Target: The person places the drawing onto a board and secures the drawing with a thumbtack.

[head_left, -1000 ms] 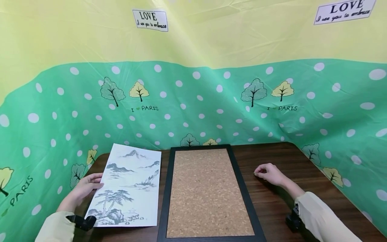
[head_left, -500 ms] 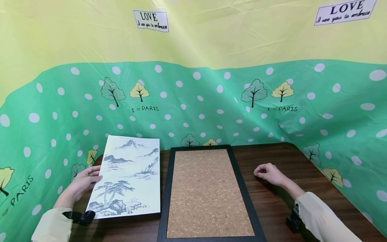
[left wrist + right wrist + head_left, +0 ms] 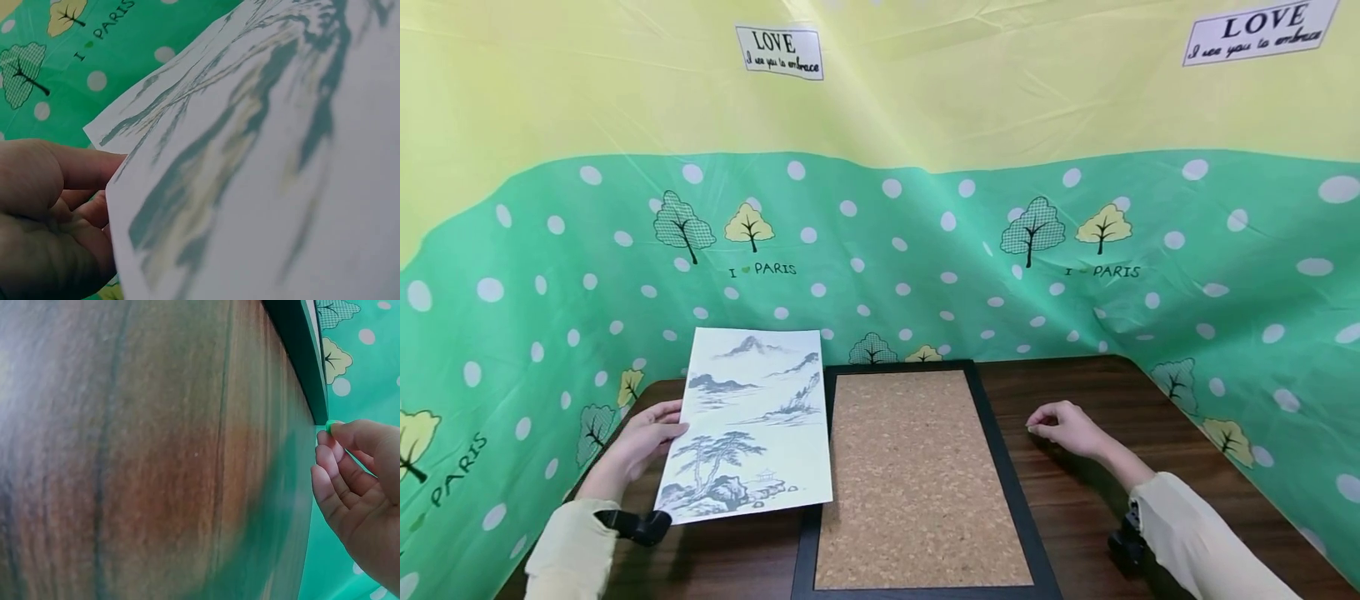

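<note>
My left hand (image 3: 649, 432) pinches the left edge of a white sheet of paper (image 3: 782, 467) printed with a grey ink landscape. The sheet is raised and tilted, its right edge overlapping the left side of a black-framed cork board (image 3: 917, 479). From the left wrist view, the thumb lies at the paper's edge (image 3: 262, 206), with the other fingers partly behind it. Right of the board, my right hand (image 3: 1066, 427) hovers over the table. Its thumb and forefinger pinch a small green object (image 3: 333, 427), mostly hidden, so its kind is unclear.
The board lies on a dark brown wooden table (image 3: 1120, 400). A green and yellow printed cloth (image 3: 902, 217) hangs along the back and both sides. Each wrist wears a black camera (image 3: 636, 527).
The left hand has lifted the paper off to the left of the board and then carried it right, so it now overlaps the frame. The right hand has barely moved.
</note>
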Demonstrator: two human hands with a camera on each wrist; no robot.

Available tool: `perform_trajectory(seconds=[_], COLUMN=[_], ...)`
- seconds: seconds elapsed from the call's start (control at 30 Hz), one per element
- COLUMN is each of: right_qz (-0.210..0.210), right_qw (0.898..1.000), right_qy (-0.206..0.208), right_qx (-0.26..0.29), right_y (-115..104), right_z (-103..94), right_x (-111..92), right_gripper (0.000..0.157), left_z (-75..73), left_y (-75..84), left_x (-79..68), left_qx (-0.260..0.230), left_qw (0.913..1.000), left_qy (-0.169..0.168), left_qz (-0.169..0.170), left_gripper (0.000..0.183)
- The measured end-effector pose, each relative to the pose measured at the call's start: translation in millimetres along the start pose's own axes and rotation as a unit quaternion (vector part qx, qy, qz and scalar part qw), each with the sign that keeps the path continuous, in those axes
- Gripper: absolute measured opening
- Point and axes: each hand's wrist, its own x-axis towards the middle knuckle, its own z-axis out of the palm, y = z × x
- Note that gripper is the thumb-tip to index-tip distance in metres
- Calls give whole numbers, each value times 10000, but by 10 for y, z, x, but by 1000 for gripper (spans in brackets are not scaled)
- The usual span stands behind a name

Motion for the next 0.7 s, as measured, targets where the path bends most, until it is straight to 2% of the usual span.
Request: perform_trajectory(seconds=[0.4,0.7], right_qz=[52,22], right_qw=[9999,9999], right_qy=[0,5], right_qx=[140,105], right_y=[-22,-19], right_z=[34,49], right_x=[55,47], right_gripper=[12,12], left_z=[427,728], left_y=[51,32], left_x=[92,132], left_qx=[-213,-567], left_qw=[9983,9965], left_qy=[224,250], left_qz=[-502,-560], left_gripper=[52,51])
